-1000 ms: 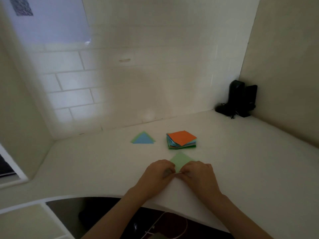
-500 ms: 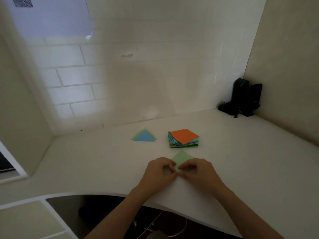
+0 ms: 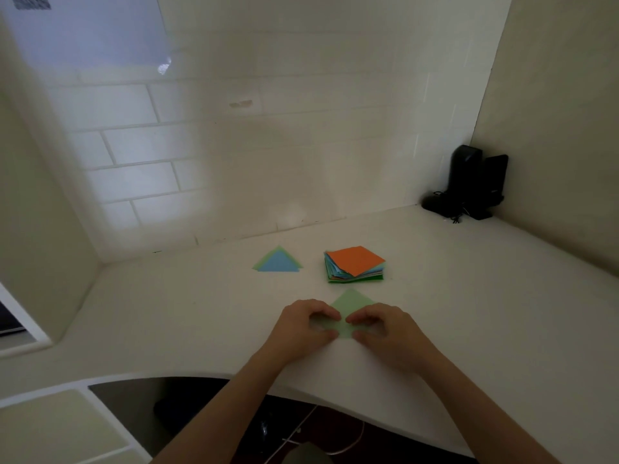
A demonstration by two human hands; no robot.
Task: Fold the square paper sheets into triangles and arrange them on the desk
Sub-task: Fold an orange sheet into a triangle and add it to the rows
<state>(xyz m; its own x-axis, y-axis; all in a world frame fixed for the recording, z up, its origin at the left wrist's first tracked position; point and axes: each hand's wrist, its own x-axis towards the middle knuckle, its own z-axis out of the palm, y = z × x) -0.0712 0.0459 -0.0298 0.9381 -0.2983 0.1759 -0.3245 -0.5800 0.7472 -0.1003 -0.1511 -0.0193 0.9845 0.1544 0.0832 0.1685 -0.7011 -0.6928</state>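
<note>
Near the desk's [image 3: 469, 296] front edge, the left hand [image 3: 301, 324] and right hand [image 3: 382, 329] both pinch the light green sheet's [image 3: 351, 301] near corner (fingertips almost meeting); its free corner points away toward the paper stack [image 3: 355, 264].

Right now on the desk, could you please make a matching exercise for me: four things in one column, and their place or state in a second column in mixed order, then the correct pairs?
Things:
1. light green sheet
2. orange sheet
3. blue triangle
4. black device

Places or states:
A. on top of the paper stack
B. in the far right corner
C. pinched by both hands
D. lying folded, left of the stack

Pairs: 1-C, 2-A, 3-D, 4-B
</note>
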